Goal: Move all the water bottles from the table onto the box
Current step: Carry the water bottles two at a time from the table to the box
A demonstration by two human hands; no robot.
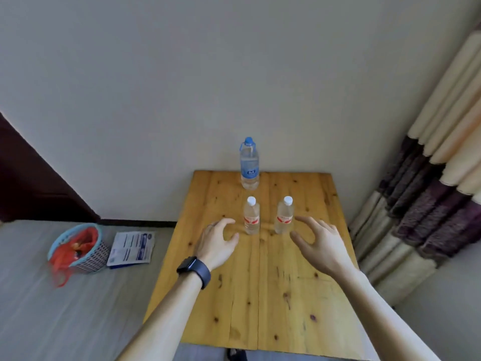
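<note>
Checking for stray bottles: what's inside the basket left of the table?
A red plastic bag fills the basket and spills over its rim. Anything inside or beneath the bag is covered, so I cannot tell.

Dark smartwatch (194,267), left wrist; bare forearms

We see table (286,308) bare at 6 o'clock; gap open between left small bottle (251,217), right small bottle (285,216); tall bottle (249,168) blocks 12.

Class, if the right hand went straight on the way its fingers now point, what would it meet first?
Probably the right white-capped water bottle; the right hand is open, its fingers not yet touching it. Depth is uncertain.
</note>
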